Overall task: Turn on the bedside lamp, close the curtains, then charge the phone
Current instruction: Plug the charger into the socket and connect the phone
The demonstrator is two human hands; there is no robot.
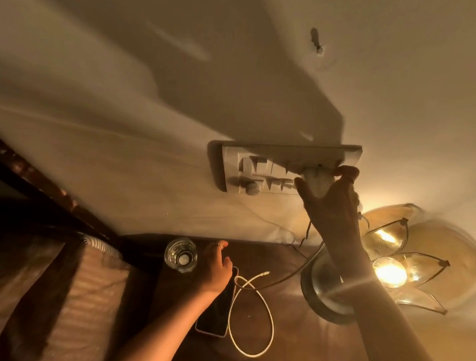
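The bedside lamp (391,271) glows at the right, its bulb lit inside glass petals. My right hand (332,204) grips a white charger plug (314,180) against the wall switch panel (260,167). A white cable (252,316) loops across the dark bedside table (290,339) with its free tip lying beside the phone. The dark phone (216,312) lies flat on the table. My left hand (215,266) rests on the phone's far end, fingers bent, beside a glass.
A clear drinking glass (181,254) stands on the table left of my left hand. The bed with a striped pillow (97,243) and dark headboard (34,183) fills the left. The lamp's round metal base (324,293) sits under my right forearm.
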